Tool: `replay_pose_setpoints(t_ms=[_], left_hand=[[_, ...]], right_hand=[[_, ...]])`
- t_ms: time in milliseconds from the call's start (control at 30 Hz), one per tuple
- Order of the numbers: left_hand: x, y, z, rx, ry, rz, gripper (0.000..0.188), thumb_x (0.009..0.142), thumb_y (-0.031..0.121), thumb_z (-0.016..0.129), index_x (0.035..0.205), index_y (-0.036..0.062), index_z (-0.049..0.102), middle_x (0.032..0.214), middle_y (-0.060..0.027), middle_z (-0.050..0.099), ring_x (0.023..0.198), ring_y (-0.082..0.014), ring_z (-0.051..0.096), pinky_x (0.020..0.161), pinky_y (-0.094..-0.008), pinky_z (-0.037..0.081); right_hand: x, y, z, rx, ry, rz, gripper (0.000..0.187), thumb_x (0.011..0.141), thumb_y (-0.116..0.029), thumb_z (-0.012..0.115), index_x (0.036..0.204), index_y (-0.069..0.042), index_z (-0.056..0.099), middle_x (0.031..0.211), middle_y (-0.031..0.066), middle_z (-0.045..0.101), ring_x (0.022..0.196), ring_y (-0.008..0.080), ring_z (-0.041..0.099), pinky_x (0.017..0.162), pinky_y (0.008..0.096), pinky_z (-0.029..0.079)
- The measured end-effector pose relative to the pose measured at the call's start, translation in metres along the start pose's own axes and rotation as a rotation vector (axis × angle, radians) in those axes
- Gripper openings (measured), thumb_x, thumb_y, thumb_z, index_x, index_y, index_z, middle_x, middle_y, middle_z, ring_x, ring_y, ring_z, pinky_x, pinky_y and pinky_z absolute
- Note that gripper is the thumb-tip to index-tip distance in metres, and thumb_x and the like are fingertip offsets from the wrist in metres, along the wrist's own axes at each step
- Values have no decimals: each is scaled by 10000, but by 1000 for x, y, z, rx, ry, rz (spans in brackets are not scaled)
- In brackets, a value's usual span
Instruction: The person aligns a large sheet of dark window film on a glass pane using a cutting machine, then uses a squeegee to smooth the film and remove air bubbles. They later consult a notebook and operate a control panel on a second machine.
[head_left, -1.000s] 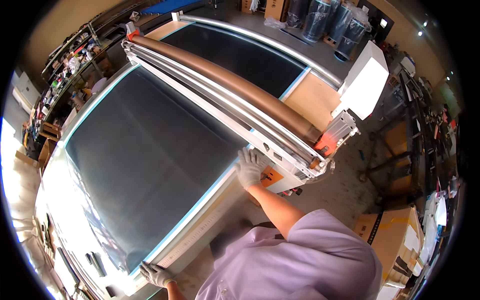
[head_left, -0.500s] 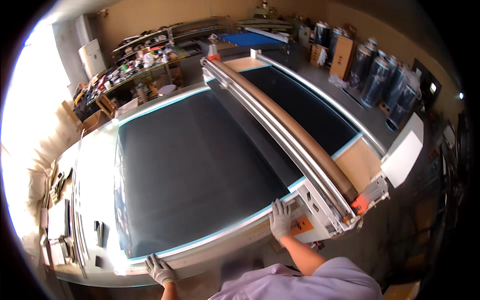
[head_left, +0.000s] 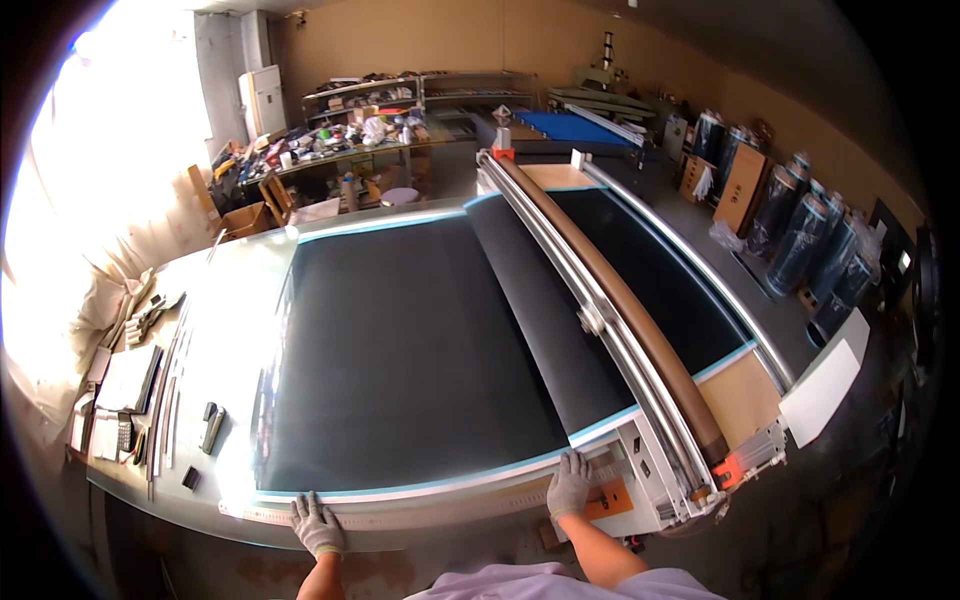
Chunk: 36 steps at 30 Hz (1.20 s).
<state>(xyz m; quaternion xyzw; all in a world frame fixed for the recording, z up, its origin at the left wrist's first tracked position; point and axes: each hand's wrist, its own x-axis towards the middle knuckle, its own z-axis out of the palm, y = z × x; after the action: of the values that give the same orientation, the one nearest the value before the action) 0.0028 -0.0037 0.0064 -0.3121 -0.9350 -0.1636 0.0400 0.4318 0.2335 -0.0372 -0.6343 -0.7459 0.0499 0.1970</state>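
A large black sheet (head_left: 420, 350) with light-blue edging lies flat on a long table. My left hand (head_left: 318, 525), in a grey glove, rests open at its near left edge, fingertips at the blue strip and palm over a white ruler strip (head_left: 400, 520). Farther right, my gloved right hand (head_left: 569, 485) lies open on the near edge, fingers extended, just left of the carriage's end plate (head_left: 645, 475). A second black layer (head_left: 545, 330) covers the sheet's right part and runs to the metal carriage rail. Behind that rail spans a long brown roller (head_left: 610, 290).
On the table's left are thin metal strips (head_left: 175, 390), a stapler (head_left: 212, 428) and a calculator (head_left: 126, 433). Ahead stands a cluttered bench (head_left: 340, 150). Plastic-wrapped rolls (head_left: 800, 240) stand at the far right. A white panel (head_left: 825, 380) sticks out beyond the carriage's near end.
My view has tilted up and turned left, so the scene sits differently in the picture. Both hands stay along the sheet's near edge, with fingers still spread.
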Motion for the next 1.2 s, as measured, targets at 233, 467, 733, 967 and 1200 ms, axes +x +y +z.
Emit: replay_pose_setpoints(t_ms=[233,467,733,967,1200], left_hand=[[3,-3,4,-48,56,32,509,900,323,600,1367,124,609,1493,-179,483,1416,-393,381,1176,-513,271],[5,-12,8,-65,76,25,512,912,347,584,1385,151,591,1498,-159,484,1406,-386,404,1161,-521,284],[3,-16,3,-46,107,69,488,923,290,570,1382,124,557,1465,-162,478,1385,-355,416,1142,-498,319],[2,-14,27,-125,190,38,441,962,288,535,1338,68,606,1474,-180,496,1405,-372,412,1177,-497,282],[3,-16,24,-177,156,27,477,923,278,606,1345,55,594,1466,-179,493,1408,-370,406,1181,-489,290]], right_hand=[[-3,-5,-10,24,63,7,417,942,-161,492,1312,20,558,1438,210,494,1383,408,396,1193,541,240],[0,-7,-1,-109,5,35,481,945,-170,513,1395,1,496,1464,193,461,1387,388,391,1193,546,243],[11,41,53,-276,207,-18,437,958,-267,534,1274,31,581,1314,236,570,1157,399,573,997,540,429],[-2,-149,28,5,225,-669,445,956,-281,531,1234,59,596,1254,262,596,1115,424,588,954,556,443],[-37,-300,23,172,169,-833,450,954,-287,532,1199,82,609,1202,281,617,1079,439,601,920,562,455]])
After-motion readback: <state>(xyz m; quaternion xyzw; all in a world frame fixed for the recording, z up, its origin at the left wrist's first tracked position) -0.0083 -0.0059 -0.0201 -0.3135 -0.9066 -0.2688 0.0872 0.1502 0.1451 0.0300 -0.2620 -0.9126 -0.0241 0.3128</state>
